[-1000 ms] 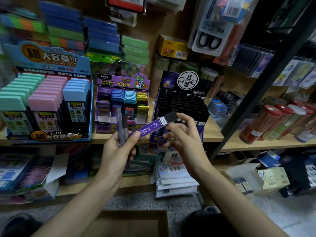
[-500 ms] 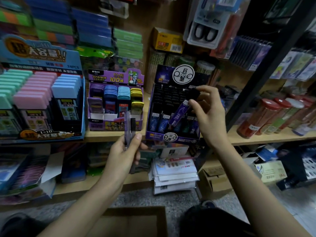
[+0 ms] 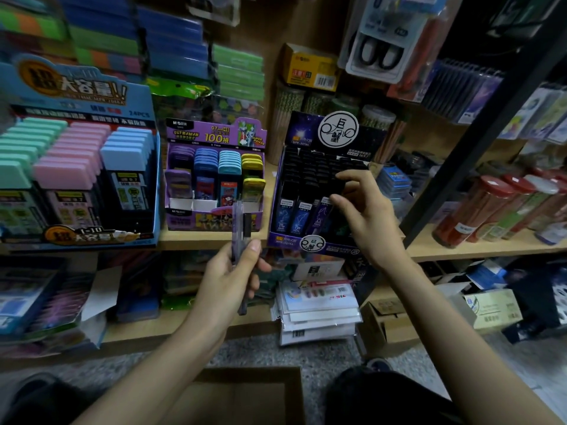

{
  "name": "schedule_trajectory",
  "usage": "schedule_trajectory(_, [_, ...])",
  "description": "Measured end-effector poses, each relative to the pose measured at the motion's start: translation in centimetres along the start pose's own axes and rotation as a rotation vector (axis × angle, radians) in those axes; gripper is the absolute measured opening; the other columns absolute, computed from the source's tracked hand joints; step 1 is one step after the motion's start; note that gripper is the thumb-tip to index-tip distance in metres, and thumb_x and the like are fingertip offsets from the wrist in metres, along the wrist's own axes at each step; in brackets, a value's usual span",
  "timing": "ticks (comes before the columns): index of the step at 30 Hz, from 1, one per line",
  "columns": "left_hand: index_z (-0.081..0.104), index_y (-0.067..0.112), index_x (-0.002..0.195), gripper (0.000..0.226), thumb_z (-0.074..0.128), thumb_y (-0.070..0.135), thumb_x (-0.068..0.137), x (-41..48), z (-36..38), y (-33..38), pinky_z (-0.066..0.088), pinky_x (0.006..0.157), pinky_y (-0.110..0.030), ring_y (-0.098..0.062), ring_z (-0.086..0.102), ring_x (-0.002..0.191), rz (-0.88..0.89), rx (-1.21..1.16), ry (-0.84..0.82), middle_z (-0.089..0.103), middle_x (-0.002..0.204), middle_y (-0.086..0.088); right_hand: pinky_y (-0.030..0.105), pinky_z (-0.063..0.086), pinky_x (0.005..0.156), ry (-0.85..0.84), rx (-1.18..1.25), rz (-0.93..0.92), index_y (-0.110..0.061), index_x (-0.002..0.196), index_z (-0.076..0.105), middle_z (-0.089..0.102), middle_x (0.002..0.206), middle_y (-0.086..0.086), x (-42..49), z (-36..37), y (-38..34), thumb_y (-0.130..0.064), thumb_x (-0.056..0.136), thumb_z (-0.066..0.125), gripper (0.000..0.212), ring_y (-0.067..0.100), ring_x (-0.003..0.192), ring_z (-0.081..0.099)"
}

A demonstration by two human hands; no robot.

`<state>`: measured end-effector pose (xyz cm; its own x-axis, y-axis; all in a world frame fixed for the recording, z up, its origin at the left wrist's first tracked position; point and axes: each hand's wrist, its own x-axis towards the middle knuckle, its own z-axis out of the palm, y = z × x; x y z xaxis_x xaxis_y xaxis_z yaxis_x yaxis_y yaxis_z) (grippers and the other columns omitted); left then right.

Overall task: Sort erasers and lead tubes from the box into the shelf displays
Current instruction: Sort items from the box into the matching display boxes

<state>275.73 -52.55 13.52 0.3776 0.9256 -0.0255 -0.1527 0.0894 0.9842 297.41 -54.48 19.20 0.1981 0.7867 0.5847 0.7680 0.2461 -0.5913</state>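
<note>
The purple lead tube (image 3: 320, 217) stands in the front row of the dark display box (image 3: 285, 240), its black cap apparently pinched between thumb and fingertips of the right hand (image 3: 368, 216); to seat it well, I judge it should slide straight down its slot, label facing out like its neighbours, before the pinch lets go; the left hand (image 3: 227, 277) grips spare tubes (image 3: 241, 222) upright, near the shelf (image 3: 211, 239) edge; the cardboard box (image 3: 245, 394) sits below.

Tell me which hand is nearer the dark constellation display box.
Right. The right hand pinches a tube inside the display box; the left hand holds lead tubes below and left of it.
</note>
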Motion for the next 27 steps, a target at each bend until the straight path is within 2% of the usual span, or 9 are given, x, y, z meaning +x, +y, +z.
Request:
schedule_trajectory(4, [0.059,0.019,0.097,0.023,0.049,0.038,0.088,-0.1,0.0,0.0,0.043,0.048,-0.016,-0.001,0.051,0.051,0.009,0.000,0.002,0.065,0.067,0.009,0.009,0.040,0.073,-0.043,0.028,0.019,-0.016,0.113,0.052,0.054,0.087,-0.014,-0.1,-0.2,0.4,-0.010,0.090,0.060,0.026,-0.007,0.078,0.053])
schedule_trajectory(8, [0.059,0.020,0.098,0.026,0.050,0.041,0.086,-0.1,0.1,0.0,0.044,0.049,-0.017,-0.002,0.051,0.052,0.009,0.002,-0.008,0.065,0.068,0.008,0.003,0.040,0.075,-0.044,-0.055,-0.023,-0.008,0.111,0.054,0.056,0.093,-0.012,-0.7,0.7,0.5,-0.008,0.089,0.061,0.024,-0.006,0.085,0.055])
schedule_trajectory(10, [0.057,0.021,0.101,0.032,0.049,0.046,0.082,-0.2,0.2,0.1,0.044,0.048,-0.017,-0.003,0.051,0.052,0.023,0.000,-0.032,0.066,0.070,0.006,0.011,0.043,0.072,-0.029,-0.136,-0.052,-0.003,0.109,0.056,0.056,0.099,0.002,-0.6,1.0,0.6,-0.006,0.088,0.062,0.022,0.008,0.083,0.056])
schedule_trajectory(13, [0.049,0.019,0.103,0.034,0.050,0.045,0.081,-0.2,0.3,0.4,0.042,0.046,-0.019,-0.006,0.048,0.048,0.043,-0.037,-0.058,0.068,0.074,0.000,0.020,0.042,0.071,-0.013,-0.252,-0.062,-0.002,0.111,0.059,0.047,0.103,0.007,-0.2,1.0,0.2,-0.009,0.088,0.063,0.024,0.002,0.077,0.047])
schedule_trajectory(17, [0.045,0.015,0.100,0.036,0.050,0.044,0.080,-0.2,0.7,0.9,0.040,0.043,-0.020,-0.009,0.045,0.045,0.036,-0.171,-0.111,0.067,0.073,-0.001,0.024,0.044,0.081,0.019,-0.330,-0.121,-0.005,0.117,0.058,0.046,0.109,0.010,-1.0,0.8,-1.2,-0.012,0.091,0.058,0.027,0.011,0.091,0.048])
schedule_trajectory(19, [0.047,0.011,0.104,0.036,0.047,0.042,0.083,-0.4,0.8,1.1,0.040,0.042,-0.020,-0.009,0.046,0.046,0.038,-0.220,-0.149,0.065,0.073,0.001,0.013,0.041,0.079,0.001,-0.210,-0.073,-0.010,0.114,0.058,0.049,0.104,0.001,-2.0,1.2,-2.3,-0.013,0.092,0.056,0.022,0.005,0.089,0.049])
schedule_trajectory(21, [0.052,0.009,0.106,0.037,0.044,0.040,0.086,-0.6,0.9,1.3,0.043,0.042,-0.021,-0.009,0.050,0.049,0.026,-0.258,-0.181,0.065,0.073,0.002,0.010,0.043,0.075,-0.112,0.026,0.125,-0.018,0.107,0.061,0.057,0.096,-0.008,-3.1,2.0,-3.7,-0.018,0.094,0.054,0.015,0.000,0.085,0.053])
schedule_trajectory(24, [0.058,0.008,0.105,0.039,0.042,0.039,0.087,-0.8,1.0,1.3,0.047,0.045,-0.022,-0.009,0.054,0.053,-0.006,-0.277,-0.215,0.065,0.071,0.000,0.017,0.050,0.073,-0.260,0.465,0.427,-0.014,0.099,0.066,0.066,0.088,-0.005,-4.2,3.5,-5.2,-0.019,0.093,0.055,0.013,0.004,0.081,0.061])
schedule_trajectory(27, [0.060,0.008,0.100,0.037,0.044,0.039,0.087,-0.9,1.2,1.0,0.045,0.044,-0.023,-0.011,0.053,0.051,-0.032,-0.253,-0.241,0.064,0.071,-0.004,0.027,0.048,0.073,-0.254,0.620,0.501,-0.005,0.098,0.065,0.062,0.079,0.003,-4.7,4.2,-5.7,-0.018,0.091,0.058,0.016,0.011,0.073,0.057])
